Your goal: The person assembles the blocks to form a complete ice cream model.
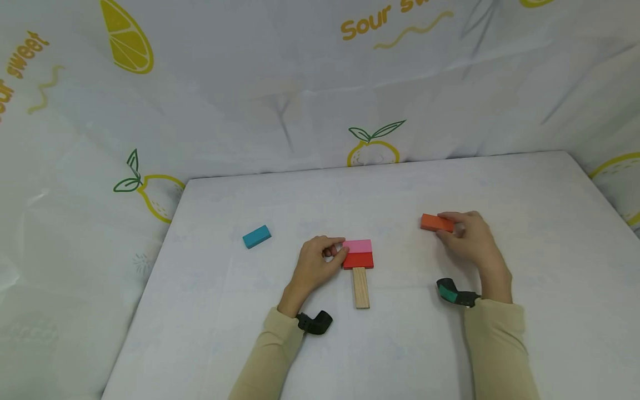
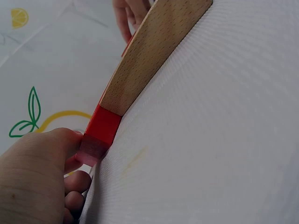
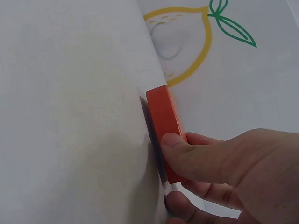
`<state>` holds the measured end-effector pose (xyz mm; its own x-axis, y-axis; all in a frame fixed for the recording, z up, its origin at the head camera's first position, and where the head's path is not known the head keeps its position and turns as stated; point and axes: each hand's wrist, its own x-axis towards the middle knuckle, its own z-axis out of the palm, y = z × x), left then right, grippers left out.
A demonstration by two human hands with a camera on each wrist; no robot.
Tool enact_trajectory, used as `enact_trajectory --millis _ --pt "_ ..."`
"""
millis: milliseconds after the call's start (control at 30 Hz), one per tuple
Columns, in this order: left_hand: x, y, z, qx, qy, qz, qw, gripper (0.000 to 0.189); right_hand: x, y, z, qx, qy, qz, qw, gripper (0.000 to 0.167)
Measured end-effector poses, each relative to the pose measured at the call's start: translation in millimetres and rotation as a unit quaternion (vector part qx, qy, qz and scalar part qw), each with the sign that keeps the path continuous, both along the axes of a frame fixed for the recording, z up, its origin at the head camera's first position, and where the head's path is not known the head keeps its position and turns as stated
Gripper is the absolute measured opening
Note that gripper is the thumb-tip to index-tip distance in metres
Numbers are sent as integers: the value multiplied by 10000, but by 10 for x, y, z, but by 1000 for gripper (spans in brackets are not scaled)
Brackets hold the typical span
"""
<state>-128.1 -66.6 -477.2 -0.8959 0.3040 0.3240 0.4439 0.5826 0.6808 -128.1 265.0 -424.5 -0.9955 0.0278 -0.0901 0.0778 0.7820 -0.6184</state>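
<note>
My right hand [image 1: 470,236] pinches an orange wooden block [image 1: 434,222] between thumb and fingers, at the right of the table. In the right wrist view the orange block [image 3: 163,121] is just off or on the white surface; I cannot tell which. My left hand [image 1: 316,264] grips the left end of a pink block [image 1: 359,246] with thumb and index finger. Flush against the pink block lies a red block [image 1: 359,260], nearer to me. A plain wooden block [image 1: 361,288] extends from the red block's near side toward me, making a T shape.
A blue block [image 1: 257,236] lies alone on the left of the white-covered table [image 1: 200,311]. Behind the table's far edge hangs a white cloth [image 1: 225,111] printed with lemons. Black straps with small devices sit on both wrists.
</note>
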Motion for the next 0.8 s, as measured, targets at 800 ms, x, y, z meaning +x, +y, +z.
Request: enact_trajectory --millis 800 --pt "9 0 12 -61 2 16 10000 22 -44 -437 18 -86 93 609 9981 41"
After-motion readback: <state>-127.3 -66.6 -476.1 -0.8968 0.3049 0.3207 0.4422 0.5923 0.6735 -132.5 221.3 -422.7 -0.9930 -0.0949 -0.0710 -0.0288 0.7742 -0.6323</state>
